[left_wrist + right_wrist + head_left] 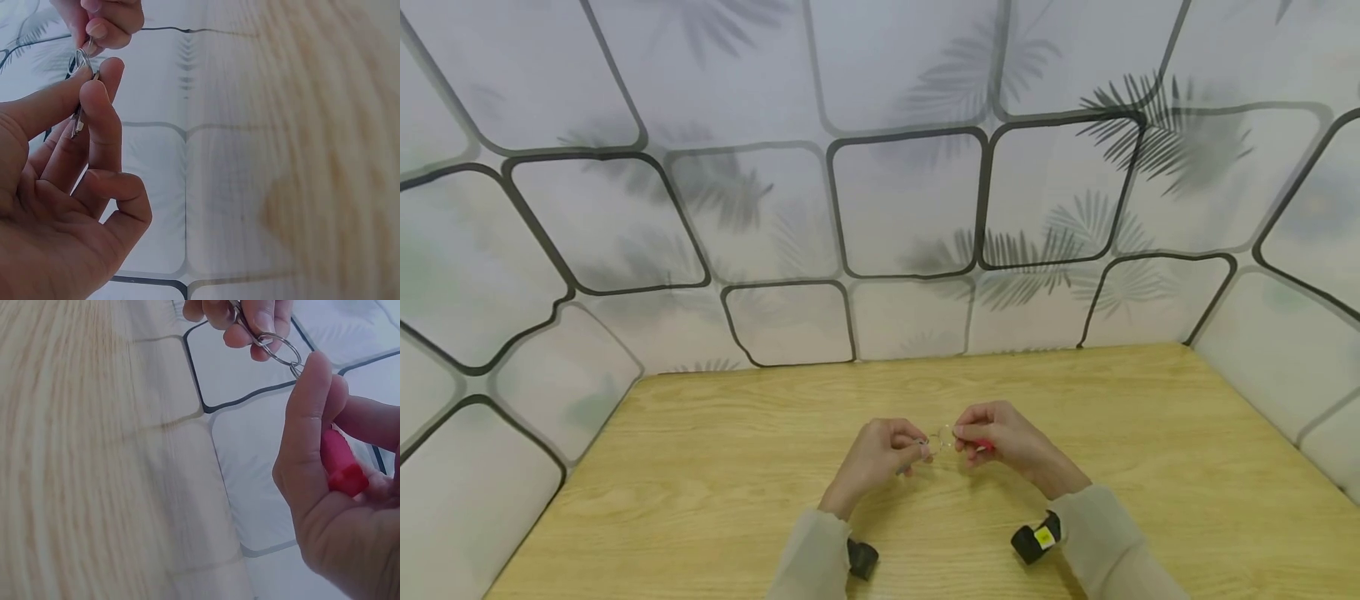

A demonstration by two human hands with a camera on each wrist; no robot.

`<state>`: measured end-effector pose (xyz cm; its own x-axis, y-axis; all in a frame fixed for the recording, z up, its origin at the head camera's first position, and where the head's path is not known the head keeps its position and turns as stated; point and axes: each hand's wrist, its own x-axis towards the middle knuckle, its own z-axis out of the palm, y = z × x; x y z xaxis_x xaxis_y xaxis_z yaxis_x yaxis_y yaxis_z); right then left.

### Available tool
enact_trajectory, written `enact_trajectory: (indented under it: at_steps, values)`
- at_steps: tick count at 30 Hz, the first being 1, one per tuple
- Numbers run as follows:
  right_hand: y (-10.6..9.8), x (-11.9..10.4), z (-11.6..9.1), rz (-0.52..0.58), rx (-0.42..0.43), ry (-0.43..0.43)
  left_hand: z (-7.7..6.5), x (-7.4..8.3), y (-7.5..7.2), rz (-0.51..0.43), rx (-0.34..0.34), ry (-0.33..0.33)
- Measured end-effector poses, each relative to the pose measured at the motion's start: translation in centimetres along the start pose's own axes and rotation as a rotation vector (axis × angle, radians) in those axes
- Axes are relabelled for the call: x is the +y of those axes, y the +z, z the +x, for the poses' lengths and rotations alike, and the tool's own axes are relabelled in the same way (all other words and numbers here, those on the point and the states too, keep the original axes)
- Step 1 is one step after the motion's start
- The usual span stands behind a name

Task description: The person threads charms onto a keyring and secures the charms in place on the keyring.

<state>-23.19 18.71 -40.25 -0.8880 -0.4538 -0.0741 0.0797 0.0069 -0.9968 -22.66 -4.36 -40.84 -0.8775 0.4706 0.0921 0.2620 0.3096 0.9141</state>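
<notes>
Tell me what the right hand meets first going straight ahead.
The right hand would likely meet the metal ring just ahead, then the left hand; depth is hard to judge.

A wooden table (662, 508) with yellowish-brown grain spreads across the near area. Behind its far edge stands a pale wall (910, 200) patterned with dark and grey rounded outlines and grey palm leaves (1131, 129); similarly outlined surfaces flank it left (452, 475) and right (1285, 325).
</notes>
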Motion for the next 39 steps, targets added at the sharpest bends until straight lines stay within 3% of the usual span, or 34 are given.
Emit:
enact_trajectory:
  at_steps: [8,19,24,28,34,36,39]
  values:
    - [0.3,0.4,0.3,0.074,0.000,-0.022,-0.1,0.3,0.0,0.008,0.002,0.019]
    - [0.8,1.2,0.7,0.161,-0.078,-0.051,-0.3,0.4,0.1,-0.005,-0.006,-0.042]
    - [0.8,1.3,0.8,0.176,-0.088,-0.035,-0.3,0.3,0.1,-0.010,-0.007,-0.030]
    - [0.5,1.4,0.8,0.177,-0.158,-0.043,-0.3,0.4,-0.1,-0.026,-0.011,-0.025]
    - [0.1,1.6,0.7,0.227,-0.343,-0.094,-0.3,0.4,-0.5,-0.031,-0.030,-0.005]
    - [0.1,1.5,0.6,0.232,-0.364,-0.099,-0.3,0.4,-0.6,-0.025,-0.037,0.004]
    - [0.1,1.4,0.6,0.195,-0.327,-0.078,-0.3,0.5,-0.8,-0.015,-0.040,0.012]
